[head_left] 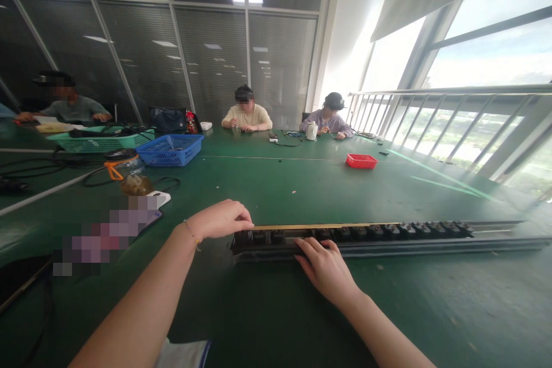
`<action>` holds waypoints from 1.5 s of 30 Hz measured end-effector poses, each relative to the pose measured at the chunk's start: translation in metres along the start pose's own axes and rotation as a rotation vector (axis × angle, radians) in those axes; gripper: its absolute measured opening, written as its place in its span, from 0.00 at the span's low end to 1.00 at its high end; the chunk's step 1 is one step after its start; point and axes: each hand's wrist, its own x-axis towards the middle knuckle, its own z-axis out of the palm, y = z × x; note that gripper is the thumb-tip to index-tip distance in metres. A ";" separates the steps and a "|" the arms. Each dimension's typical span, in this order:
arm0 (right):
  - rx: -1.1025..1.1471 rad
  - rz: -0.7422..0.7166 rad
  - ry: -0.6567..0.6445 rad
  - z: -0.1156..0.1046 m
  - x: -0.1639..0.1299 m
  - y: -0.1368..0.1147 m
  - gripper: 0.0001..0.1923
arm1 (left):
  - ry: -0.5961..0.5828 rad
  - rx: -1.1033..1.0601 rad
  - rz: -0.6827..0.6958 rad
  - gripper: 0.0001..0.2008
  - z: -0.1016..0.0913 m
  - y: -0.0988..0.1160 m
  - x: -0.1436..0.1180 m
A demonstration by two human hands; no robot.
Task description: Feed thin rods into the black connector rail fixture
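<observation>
A long dark rail (388, 247) lies across the green table in front of me, with a row of small black clip-like pieces (392, 232) along it. Over its far side runs a thin brass-coloured strip (302, 227). My left hand (224, 218) is closed in a pinch at the left end of this strip. Nearer to me, my right hand (323, 267) bends over the rail, its fingers on the row and its thumb against the near wall. The hand covers part of the row, so what lies under those fingertips is hidden.
A jar (131, 173) with an orange strap, a blue basket (170, 150) and a green basket (103, 141) stand left. Farther back is a red tray (361, 161). Cables and a blurred-out item lie left. Three people sit across the table (259, 184); a railing runs along the right.
</observation>
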 end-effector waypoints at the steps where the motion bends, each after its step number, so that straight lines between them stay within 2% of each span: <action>1: 0.003 0.002 -0.001 0.000 0.000 0.000 0.14 | -0.004 -0.011 -0.002 0.16 -0.001 0.000 0.000; 12: 0.025 0.018 -0.015 -0.001 0.000 0.000 0.14 | -0.055 -0.141 -0.023 0.16 -0.002 -0.001 0.002; 20: 0.041 0.028 -0.015 -0.003 0.001 -0.001 0.14 | 0.033 -0.177 -0.011 0.15 -0.003 0.003 0.003; 23: 0.051 0.032 -0.018 -0.003 0.001 -0.001 0.14 | 0.114 -0.154 0.002 0.16 -0.005 0.004 0.003; 27: 0.060 0.031 -0.024 -0.003 0.001 0.000 0.14 | 0.363 -0.026 -0.024 0.17 -0.005 -0.004 0.007; 30: 0.049 0.031 -0.038 -0.003 0.002 0.000 0.12 | 0.491 0.089 -0.067 0.16 0.003 -0.023 0.015; 35: 0.020 0.031 -0.047 -0.002 0.003 -0.001 0.12 | 0.563 0.146 -0.125 0.17 0.034 -0.057 0.029; 39: -0.006 0.002 -0.021 -0.003 0.003 0.000 0.11 | 0.554 0.197 -0.140 0.17 0.055 -0.072 0.033; 45: -0.004 0.002 0.022 -0.006 0.002 -0.002 0.11 | 0.475 0.166 -0.200 0.16 0.068 -0.079 0.037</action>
